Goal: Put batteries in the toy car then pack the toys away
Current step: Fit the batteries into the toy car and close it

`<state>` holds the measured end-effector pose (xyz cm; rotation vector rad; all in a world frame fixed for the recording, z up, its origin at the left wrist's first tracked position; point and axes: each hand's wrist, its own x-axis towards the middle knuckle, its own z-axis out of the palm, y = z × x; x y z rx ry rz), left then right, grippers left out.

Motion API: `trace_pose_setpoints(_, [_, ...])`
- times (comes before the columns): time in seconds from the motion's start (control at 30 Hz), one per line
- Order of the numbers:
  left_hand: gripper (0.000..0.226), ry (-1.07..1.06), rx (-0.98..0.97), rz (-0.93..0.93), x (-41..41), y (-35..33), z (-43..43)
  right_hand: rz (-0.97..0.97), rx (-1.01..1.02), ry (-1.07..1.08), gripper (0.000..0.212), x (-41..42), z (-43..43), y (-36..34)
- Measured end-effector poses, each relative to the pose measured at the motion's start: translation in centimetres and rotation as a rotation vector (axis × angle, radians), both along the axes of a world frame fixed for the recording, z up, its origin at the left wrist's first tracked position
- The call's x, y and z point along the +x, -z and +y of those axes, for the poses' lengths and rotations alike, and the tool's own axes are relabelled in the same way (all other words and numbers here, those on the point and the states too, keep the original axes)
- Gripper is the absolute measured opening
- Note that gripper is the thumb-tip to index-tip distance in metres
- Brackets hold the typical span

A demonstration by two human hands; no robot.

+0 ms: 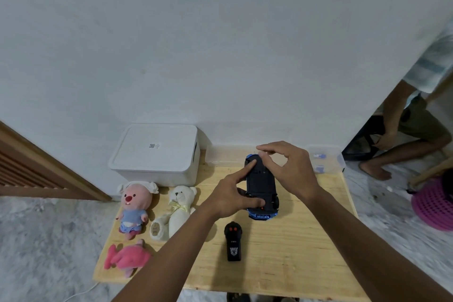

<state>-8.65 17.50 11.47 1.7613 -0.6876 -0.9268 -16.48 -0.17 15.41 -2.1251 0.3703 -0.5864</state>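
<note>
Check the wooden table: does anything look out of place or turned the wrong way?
The blue toy car lies upside down, black underside up, gripped by the left hand, with the right hand at its far end. That suits fitting batteries. Nothing else stands out.

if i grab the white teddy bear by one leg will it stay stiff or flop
Probably flops: the white teddy bear looks like soft plush, with one leg splayed sideways on the table. Likely light for its size. Lying flat, it should drag rather than roll if pushed.
</note>
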Motion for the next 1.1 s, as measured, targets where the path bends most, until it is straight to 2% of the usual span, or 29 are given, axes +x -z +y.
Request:
trace_pose_setpoints(0.17, [0.103, 0.012, 0.004, -0.006, -0.1, 0.4, -0.5, -0.014, 0.066, 0.031, 0.012, -0.2, -0.4, -0.1])
trace_pose_setpoints(0.6, [0.103, 0.007, 0.005, 0.023, -0.3, 0.4, -1.1, -0.023, -0.03, 0.025, 0.016, -0.8, -1.0, 0.2])
trace_pose_setpoints(0.73, [0.103, 0.015, 0.01, 0.011, -0.3, 0.3, -1.1, -0.035, 0.036, 0.053, 0.013, -0.7, -1.3, 0.0])
trace_pose_setpoints(0.83, [0.103, 0.01, 0.003, 0.018, -0.4, 0.3, -1.1, -0.027, -0.024, 0.035, 0.015, -0.8, -1.3, 0.1])
trace_pose_setpoints(0.97, [0.103, 0.013, 0.005, 0.005, -0.4, 0.3, -1.1, -0.019, 0.025, 0.049, 0.015, -0.8, -1.3, -0.1])
trace_pose_setpoints(1.1, [0.103, 0.012, -0.004, 0.012, -0.6, 0.4, -1.1, -0.012, -0.02, 0.035, 0.014, -1.0, -1.2, -0.1])
